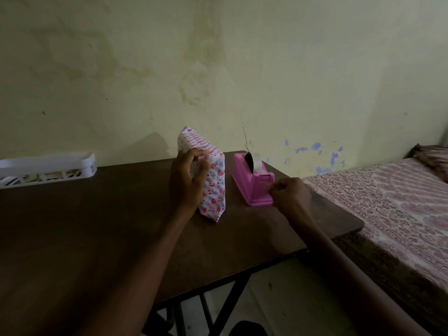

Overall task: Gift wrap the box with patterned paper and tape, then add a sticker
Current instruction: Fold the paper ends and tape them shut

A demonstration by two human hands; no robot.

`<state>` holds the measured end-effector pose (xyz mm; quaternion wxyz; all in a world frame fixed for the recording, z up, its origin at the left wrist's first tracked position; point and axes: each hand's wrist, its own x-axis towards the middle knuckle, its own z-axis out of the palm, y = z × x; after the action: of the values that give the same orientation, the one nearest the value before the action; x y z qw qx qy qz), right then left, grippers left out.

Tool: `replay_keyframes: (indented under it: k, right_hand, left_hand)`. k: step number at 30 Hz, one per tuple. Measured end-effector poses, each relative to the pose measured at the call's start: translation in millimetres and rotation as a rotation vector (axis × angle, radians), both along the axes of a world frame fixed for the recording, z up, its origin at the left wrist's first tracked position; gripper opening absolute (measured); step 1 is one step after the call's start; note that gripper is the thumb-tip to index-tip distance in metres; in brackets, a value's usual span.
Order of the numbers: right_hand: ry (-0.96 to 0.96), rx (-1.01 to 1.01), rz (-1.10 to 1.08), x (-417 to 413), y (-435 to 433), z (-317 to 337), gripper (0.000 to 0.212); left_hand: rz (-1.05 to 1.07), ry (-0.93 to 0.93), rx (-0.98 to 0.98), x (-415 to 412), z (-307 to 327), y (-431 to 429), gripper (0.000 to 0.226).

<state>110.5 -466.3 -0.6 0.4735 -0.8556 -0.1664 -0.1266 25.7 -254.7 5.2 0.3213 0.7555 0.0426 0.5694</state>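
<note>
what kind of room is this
Most likely a bedroom at home: a bed with a patterned cover stands beside the dark wooden table, against a stained, peeling painted wall.

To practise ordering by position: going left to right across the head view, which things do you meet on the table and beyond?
Tray → box → tape dispenser → right hand → bed. The left hand overlaps the box, so it is left out.
</note>
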Motion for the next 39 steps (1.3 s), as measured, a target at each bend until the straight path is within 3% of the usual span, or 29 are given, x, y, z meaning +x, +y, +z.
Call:
replay_keyframes:
  k: [3, 5, 9, 12, 18, 21, 25, 27, 29, 32, 35, 39]
  right_hand:
    - [0.088, 0.108, 0.212, -27, 10, 3, 0.008]
    - [0.207, 0.099, 0.384, -39, 24, 3, 0.038]
    - [0.251, 0.015, 0.425, -50, 61, -8, 0.102]
    - [0.254, 0.017, 0.406, -52, 87, -12, 0.121]
    - [0.097, 0.196, 0.376, -52, 97, -9, 0.099]
    - [-0.033, 0.237, 0.337, -49, 98, 5, 0.089]
    - [-0.159, 0.234, 0.369, -47, 97, 34, 0.076]
    - [-0.248, 0.216, 0.434, -51, 96, 52, 0.070]
    - [-0.347, 0.185, 0.491, -55, 95, 69, 0.065]
    - [-0.475, 0.160, 0.581, -69, 98, 87, 0.065]
    - [-0.562, 0.126, 0.663, -83, 101, 86, 0.065]
    - [-0.569, 0.185, 0.717, -96, 100, 71, 0.068]
  left_hand:
    - [0.025, 0.021, 0.064, 0, -1, 2, 0.025]
    - [0.058, 0.025, 0.085, -2, -2, 3, 0.027]
    - [0.139, 0.057, 0.059, -15, 0, 7, 0.030]
    - [0.157, 0.042, -0.046, -35, 0, 11, 0.028]
    - [0.110, 0.139, -0.431, -85, -7, 27, 0.022]
    - [0.069, 0.230, -0.533, -105, -7, 31, 0.013]
    - [0.037, 0.381, -0.601, -116, 0, 33, 0.023]
    - [0.024, 0.500, -0.559, -119, 7, 34, 0.033]
    - [0.073, 0.590, -0.388, -119, 14, 33, 0.056]
    - [0.016, 0.533, -0.179, -115, 30, 38, 0.077]
    - [0.044, 0.525, 0.066, -115, 40, 42, 0.078]
    - [0.069, 0.451, 0.130, -123, 34, 48, 0.063]
